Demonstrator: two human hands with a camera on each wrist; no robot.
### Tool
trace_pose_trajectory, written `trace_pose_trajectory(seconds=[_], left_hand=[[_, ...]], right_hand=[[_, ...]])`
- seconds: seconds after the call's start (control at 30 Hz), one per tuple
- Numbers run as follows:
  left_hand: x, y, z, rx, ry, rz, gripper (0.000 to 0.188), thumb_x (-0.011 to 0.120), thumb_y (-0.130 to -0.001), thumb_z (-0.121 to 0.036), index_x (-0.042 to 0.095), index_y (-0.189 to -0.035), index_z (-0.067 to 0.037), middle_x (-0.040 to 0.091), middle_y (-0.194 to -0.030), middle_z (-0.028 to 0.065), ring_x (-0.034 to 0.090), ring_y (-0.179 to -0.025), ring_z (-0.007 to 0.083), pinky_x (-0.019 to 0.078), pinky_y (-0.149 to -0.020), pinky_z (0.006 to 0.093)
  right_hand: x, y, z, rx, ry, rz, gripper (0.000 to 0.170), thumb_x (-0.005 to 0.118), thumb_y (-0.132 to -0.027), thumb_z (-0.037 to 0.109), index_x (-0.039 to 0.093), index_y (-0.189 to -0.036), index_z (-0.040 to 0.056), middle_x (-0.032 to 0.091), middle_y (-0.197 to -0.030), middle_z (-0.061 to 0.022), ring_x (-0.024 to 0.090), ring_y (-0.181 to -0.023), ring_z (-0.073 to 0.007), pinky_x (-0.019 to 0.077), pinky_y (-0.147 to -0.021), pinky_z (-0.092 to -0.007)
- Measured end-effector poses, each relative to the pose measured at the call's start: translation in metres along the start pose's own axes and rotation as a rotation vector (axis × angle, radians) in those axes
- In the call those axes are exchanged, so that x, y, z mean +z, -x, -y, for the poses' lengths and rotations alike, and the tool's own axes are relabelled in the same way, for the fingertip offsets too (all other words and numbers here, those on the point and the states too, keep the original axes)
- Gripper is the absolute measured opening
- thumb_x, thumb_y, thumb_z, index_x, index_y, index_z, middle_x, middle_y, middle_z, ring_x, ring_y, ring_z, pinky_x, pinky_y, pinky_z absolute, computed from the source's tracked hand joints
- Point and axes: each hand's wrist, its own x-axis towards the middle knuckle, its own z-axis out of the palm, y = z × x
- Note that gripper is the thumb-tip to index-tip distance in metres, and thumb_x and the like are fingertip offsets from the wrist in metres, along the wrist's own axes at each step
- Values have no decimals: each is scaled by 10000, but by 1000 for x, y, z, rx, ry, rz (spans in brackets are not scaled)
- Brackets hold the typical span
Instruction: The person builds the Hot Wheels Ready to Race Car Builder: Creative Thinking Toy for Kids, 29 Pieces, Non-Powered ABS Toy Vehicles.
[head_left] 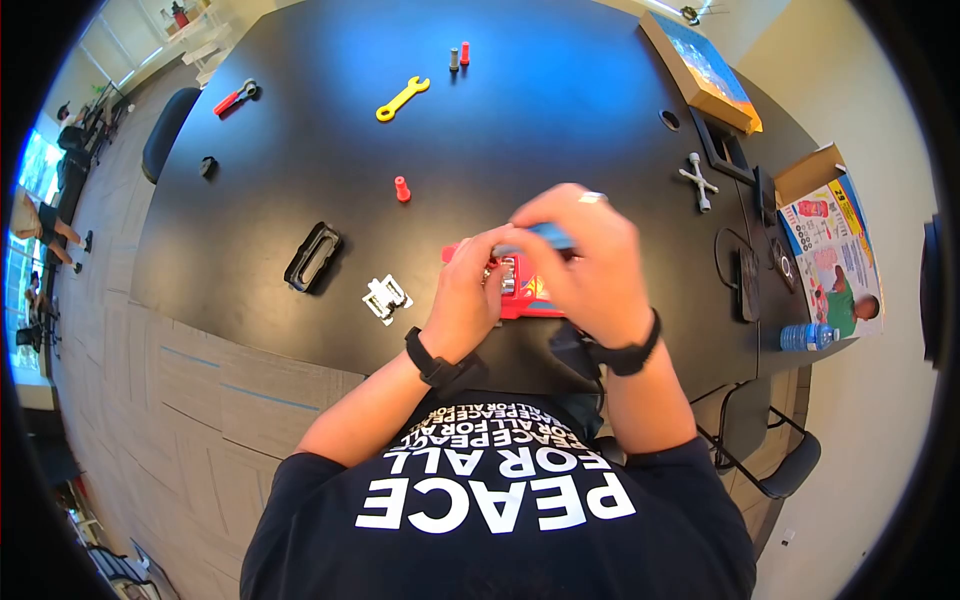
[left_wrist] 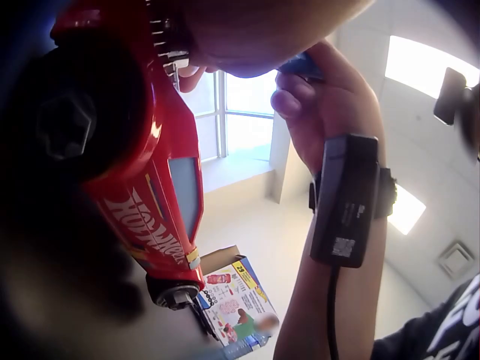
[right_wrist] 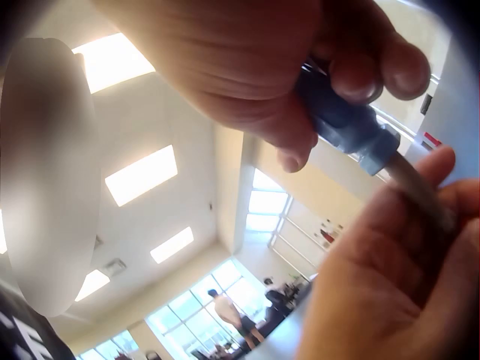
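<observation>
A red toy car (head_left: 540, 303) with Hot Wheels lettering and a silvery engine part (head_left: 509, 275) lies at the near side of the black table. My left hand (head_left: 465, 295) grips the car around its engine area, its fingers partly covering that part. Above the car, my right hand (head_left: 595, 265) holds a blue-handled screwdriver (right_wrist: 345, 120) whose grey shaft points toward the left fingers. In the right wrist view the left hand (right_wrist: 382, 277) surrounds the shaft's tip. The left wrist view shows the car's side and black wheel (left_wrist: 67, 127) close up.
Left of the car lie a white and black piece (head_left: 386, 298) and a black tray (head_left: 313, 257). Farther off are a red peg (head_left: 402, 189), a yellow wrench (head_left: 403, 99) and a red-handled ratchet (head_left: 236, 97). A grey cross wrench (head_left: 698, 183), printed box (head_left: 835, 250) and water bottle (head_left: 808, 337) stand right.
</observation>
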Motion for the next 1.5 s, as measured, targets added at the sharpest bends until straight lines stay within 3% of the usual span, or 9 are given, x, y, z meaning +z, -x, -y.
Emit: trace_pose_trajectory(seconds=[0.1,0.17,0.37,0.77,0.9,0.97,1.13,1.37,1.5], left_hand=[[-27,-6,-24,95,-33,23,701,795,-891,19,552,-1546,-24,705,-1370,168,653,-1284,370,503,-1122,443],[-55,-23,-23,204,-150,-58,627,800,-873,22,628,-1473,-36,715,-1360,157,649,-1281,353,501,-1122,454],[-116,-81,16,150,-587,-68,588,814,-849,15,699,-1415,-96,657,-1389,125,613,-1194,353,555,-997,446],[-116,-92,85,-8,-928,310,92,698,-957,-59,718,-1034,-12,704,-1001,203,716,-970,421,594,-850,521],[-115,-77,62,-167,-1044,411,135,667,-989,-66,661,-1111,-9,739,-947,204,728,-928,436,582,-825,526],[-111,-65,45,-71,-607,251,262,657,-1019,-28,610,-1277,-40,773,-921,204,749,-933,433,591,-846,473],[-66,-17,3,-52,455,273,128,469,-1159,-26,537,-1259,13,747,-1237,160,712,-1163,210,509,-1103,395],[-47,-1,-3,88,-56,314,180,604,-1063,-3,538,-1206,-92,611,-1609,159,458,-1544,372,197,-1299,529],[-40,6,0,124,-190,280,239,670,-1022,-13,558,-1211,-106,541,-1671,170,395,-1588,381,192,-1295,553]], right_hand=[[-39,24,8,225,-131,-211,101,813,-930,-17,739,-995,3,755,-957,-96,714,-831,-172,558,-708,-294],[-56,49,4,383,-302,-291,87,780,-1004,16,711,-1050,-11,740,-1010,-69,634,-696,-71,487,-572,-214],[-70,107,-22,646,-331,-400,100,772,-1032,55,687,-1052,6,728,-1006,-53,572,-597,-48,453,-501,-217],[-59,110,-16,642,-397,-284,128,758,-1020,8,691,-1128,-1,711,-1031,-40,602,-673,-32,479,-538,-205],[-56,106,-18,616,-405,-223,231,703,-1028,-42,639,-1246,0,705,-1131,-78,626,-724,-52,515,-563,-214],[-48,101,-17,575,-444,-269,287,692,-1033,-44,603,-1301,7,703,-1149,-96,633,-742,-65,526,-576,-219],[-36,89,-12,447,-594,-297,428,683,-1039,-46,504,-1422,21,692,-1194,-142,651,-800,-101,560,-618,-238],[-19,63,3,254,-474,-166,422,719,-1032,-20,582,-1431,-4,696,-1193,-141,695,-883,-120,594,-699,-243],[-16,58,6,260,-444,-149,405,732,-1029,-7,613,-1416,-13,699,-1187,-134,734,-991,-144,626,-780,-258]])
